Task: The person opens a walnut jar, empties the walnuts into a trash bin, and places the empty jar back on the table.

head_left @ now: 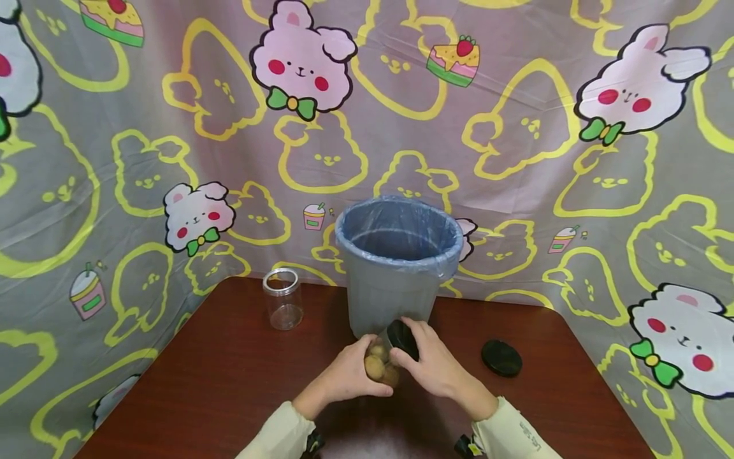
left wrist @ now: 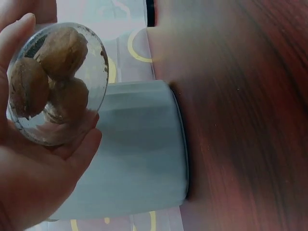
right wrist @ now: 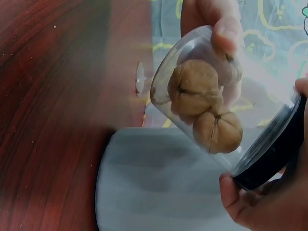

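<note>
A clear plastic jar with several walnuts inside is held tilted above the table. My left hand grips the jar's body near its base, fingers and thumb round the wall. The black lid covers the jar's mouth, and my right hand grips it by its rim. From the left wrist view, three walnuts show through the round bottom of the jar. Whether the lid is tight or loose on the jar, I cannot tell.
A grey bin with a blue liner stands just behind the hands. To its left is an uncovered clear jar. Another black lid lies at the right on the brown table. Patterned cloth hangs behind.
</note>
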{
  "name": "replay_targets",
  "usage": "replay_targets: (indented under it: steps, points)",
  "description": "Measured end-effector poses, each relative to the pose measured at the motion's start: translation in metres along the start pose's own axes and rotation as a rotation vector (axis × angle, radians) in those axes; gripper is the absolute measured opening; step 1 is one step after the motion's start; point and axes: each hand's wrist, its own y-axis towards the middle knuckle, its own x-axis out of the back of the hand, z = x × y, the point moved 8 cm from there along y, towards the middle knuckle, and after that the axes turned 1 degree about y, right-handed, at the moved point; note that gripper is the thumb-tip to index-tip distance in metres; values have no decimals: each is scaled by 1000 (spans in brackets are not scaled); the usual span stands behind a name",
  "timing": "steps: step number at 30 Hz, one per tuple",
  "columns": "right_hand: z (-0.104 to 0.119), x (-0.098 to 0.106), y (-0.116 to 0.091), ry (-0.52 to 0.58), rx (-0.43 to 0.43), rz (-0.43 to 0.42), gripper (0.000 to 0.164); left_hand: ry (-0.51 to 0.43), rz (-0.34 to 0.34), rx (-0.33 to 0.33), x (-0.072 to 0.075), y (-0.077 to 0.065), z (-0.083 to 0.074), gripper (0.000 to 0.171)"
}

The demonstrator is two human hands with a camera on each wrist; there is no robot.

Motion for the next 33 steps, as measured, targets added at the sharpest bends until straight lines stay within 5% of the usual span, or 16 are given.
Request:
replay_targets:
  steps: [10,33]
  points:
    - [7,4,0,22,132,-4,66,-129,105,-15,1,-1,-1,83]
    - [15,5,-10,66,326,28,69,-275,219,-81,-5,-7,-4,69]
